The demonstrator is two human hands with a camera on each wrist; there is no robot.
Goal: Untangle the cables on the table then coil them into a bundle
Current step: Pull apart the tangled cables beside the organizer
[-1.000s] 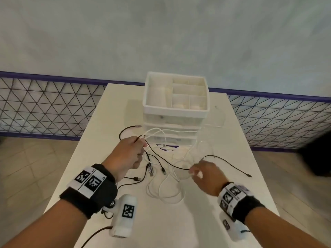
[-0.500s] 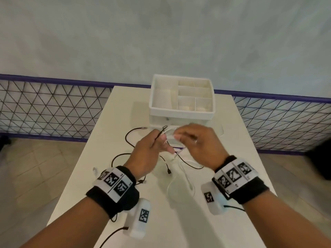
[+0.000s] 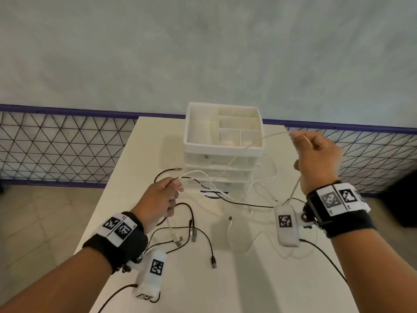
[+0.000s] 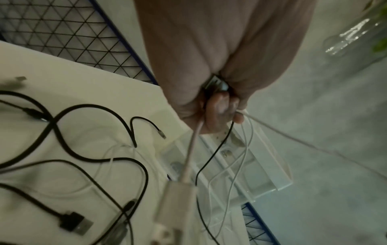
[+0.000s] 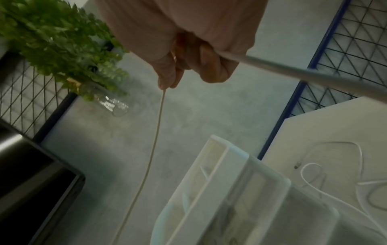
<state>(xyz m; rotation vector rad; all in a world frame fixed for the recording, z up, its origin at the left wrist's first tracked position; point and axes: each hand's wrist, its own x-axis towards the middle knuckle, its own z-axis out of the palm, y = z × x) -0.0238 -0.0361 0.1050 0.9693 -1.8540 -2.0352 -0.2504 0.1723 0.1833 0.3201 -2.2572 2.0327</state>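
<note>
Thin white cables [image 3: 228,193] and black cables [image 3: 194,231] lie tangled on the table [image 3: 126,172], near the box [image 3: 223,129]. The left hand [image 3: 158,199] is closed tight on a few of them. The right hand [image 3: 316,159], up high at the right, pinches one white cable [image 3: 270,136] that runs left and down to the left hand

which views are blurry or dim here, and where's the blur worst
Head view: evenly lit, only the raised right hand motion-smeared. Left wrist view: dim, the white plug nearest the lens out of focus. Right wrist view: dark, soft throughout; the white cable crossing close by is smeared.
</note>
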